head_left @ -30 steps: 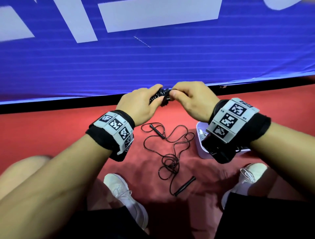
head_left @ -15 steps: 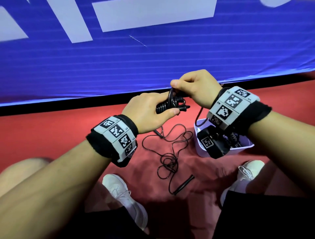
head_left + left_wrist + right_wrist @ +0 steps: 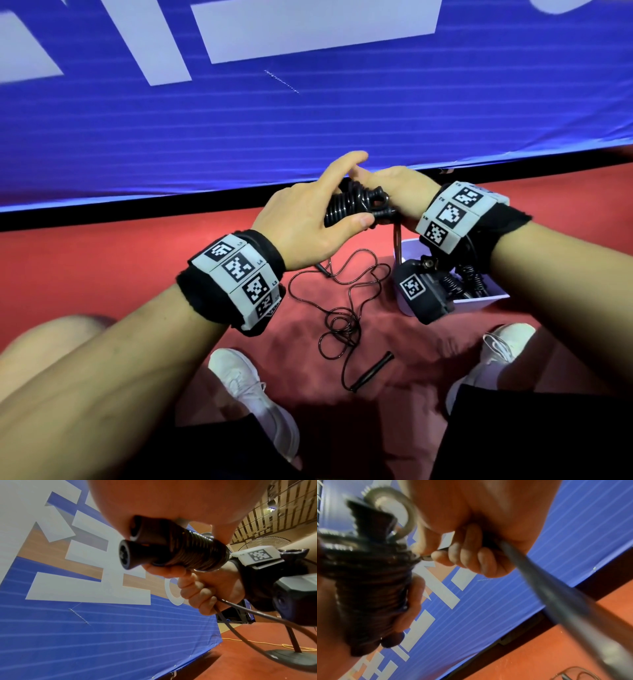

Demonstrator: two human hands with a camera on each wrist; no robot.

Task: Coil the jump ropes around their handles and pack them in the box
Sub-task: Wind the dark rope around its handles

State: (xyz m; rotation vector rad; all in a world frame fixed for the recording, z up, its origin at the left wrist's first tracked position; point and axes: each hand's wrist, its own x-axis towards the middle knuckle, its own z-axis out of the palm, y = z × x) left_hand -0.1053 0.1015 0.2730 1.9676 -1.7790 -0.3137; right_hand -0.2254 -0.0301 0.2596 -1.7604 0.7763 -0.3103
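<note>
Two bare hands meet above a red floor (image 3: pixel 85 267), each wrist in a black band with white coded tags.

Left hand (image 3: pixel 301 219): palm turned inward, thumb and lower fingers curled round the coiled jump rope bundle (image 3: pixel 352 205); index finger extended upward, free of the bundle.

Right hand (image 3: pixel 397 188): knuckles up, touching the right end of the bundle; in the right wrist view its fingers (image 3: pixel 471 555) are curled round the rope's loose tail (image 3: pixel 556 601), pinching it at the coil.

Coiled jump rope bundle: black, glossy cord wound in tight, even turns around two round, smooth black handles laid side by side, handle ends (image 3: pixel 130 555) protruding toward the left wrist. Held between both hands.

Loose tail: thin dark cord hanging from the right hand.

Second jump rope (image 3: pixel 342 308): thin black cord in loose tangled loops on the floor below the hands, one slim black handle (image 3: pixel 373 370) lying nearer the person.

Box (image 3: pixel 479 301): small, white, open-topped, below the right wrist, holding dark coiled ropes.

White trainers (image 3: pixel 246 383) flank the loose rope.
</note>
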